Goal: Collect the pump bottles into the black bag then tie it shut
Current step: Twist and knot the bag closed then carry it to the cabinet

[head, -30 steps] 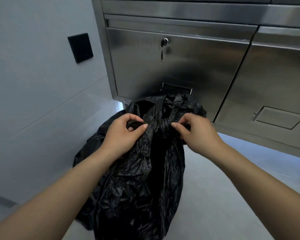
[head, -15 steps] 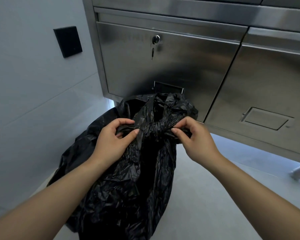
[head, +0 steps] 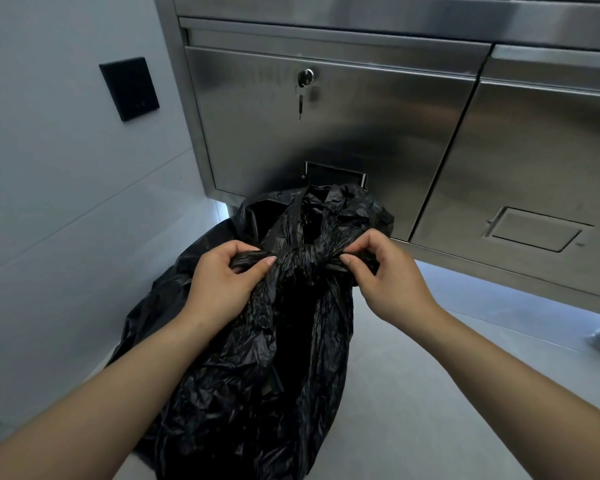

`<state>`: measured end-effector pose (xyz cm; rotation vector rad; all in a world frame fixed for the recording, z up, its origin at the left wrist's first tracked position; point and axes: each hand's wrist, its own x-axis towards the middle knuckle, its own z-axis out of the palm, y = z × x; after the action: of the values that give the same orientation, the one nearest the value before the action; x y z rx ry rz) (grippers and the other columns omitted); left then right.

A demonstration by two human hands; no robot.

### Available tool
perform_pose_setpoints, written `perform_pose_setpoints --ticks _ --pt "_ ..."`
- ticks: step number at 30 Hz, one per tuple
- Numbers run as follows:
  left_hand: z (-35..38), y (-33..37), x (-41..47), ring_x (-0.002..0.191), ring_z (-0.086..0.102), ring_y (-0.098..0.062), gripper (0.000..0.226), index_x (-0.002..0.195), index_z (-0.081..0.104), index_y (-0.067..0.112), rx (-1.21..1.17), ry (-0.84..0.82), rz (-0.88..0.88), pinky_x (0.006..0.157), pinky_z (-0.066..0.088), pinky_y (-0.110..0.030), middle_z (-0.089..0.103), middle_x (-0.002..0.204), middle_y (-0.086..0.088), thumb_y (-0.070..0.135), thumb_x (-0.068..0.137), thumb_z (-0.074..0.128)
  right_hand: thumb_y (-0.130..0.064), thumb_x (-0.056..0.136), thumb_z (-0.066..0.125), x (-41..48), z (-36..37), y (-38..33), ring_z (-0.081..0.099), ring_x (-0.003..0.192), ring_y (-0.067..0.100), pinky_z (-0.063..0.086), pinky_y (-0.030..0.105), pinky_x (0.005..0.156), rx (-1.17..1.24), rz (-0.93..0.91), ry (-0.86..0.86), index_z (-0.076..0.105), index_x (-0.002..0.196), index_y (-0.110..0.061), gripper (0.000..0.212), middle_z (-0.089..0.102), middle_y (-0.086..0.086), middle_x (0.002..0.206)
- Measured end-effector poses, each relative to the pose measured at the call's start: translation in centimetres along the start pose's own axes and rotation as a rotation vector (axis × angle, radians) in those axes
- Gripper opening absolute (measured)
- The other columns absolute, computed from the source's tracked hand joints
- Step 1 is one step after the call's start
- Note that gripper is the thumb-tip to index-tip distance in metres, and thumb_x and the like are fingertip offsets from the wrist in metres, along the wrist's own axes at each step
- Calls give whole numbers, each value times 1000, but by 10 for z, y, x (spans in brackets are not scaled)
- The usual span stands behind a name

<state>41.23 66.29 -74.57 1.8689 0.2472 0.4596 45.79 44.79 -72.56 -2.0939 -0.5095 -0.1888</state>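
A crinkled black plastic bag (head: 257,375) stands on the floor in front of me, its neck gathered into a knot (head: 303,259). My left hand (head: 222,282) pinches a twisted strand of the bag on the knot's left side. My right hand (head: 385,275) pinches the strand on the right side. Both strands are stretched taut sideways. Loose bag ends (head: 343,209) stick up behind the knot. No pump bottles are visible; the bag's inside is hidden.
A stainless steel cabinet (head: 361,133) with a key in its lock (head: 305,77) stands right behind the bag. A pale wall with a black plate (head: 129,88) is on the left. Grey floor (head: 413,393) lies to the right.
My two hands have drawn apart sideways, pulling the strands and tightening the knot at the bag's neck. The camera view has shifted slightly.
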Motion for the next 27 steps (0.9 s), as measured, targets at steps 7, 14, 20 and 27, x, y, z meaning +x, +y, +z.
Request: perform_pose_setpoints --ticks 7,14,20,27 --pt "-12 2 7 57 62 3 10 65 71 31 -90 -21 -22 57 47 -8 71 63 14 29 73 76 -15 88 63 7 -12 5 60 73 21 48 33 68 44 62 11 54 75 -26 20 64 -3 76" --pt "-25 -2 20 59 61 9 16 62 70 37 -38 -12 18 58 42 -3 69 64 23 29 75 74 -10 88 62 11 -24 13 59 72 6 47 17 67 138 62 43 55 74 -29 25 63 -10 74" --pt "-27 -4 20 71 60 1 11 77 64 39 9 -99 118 72 46 -16 68 76 20 49 77 68 -20 92 56 3 -17 8 55 66 21 45 36 64 84 12 -47 51 81 -29 15 60 -8 71" --pt "-25 -7 16 74 60 2 14 75 61 38 155 -68 146 70 40 -20 67 79 18 49 83 59 -30 84 67 -7 1 1 57 69 2 40 11 57 -35 56 85 53 77 -27 16 63 -12 74"
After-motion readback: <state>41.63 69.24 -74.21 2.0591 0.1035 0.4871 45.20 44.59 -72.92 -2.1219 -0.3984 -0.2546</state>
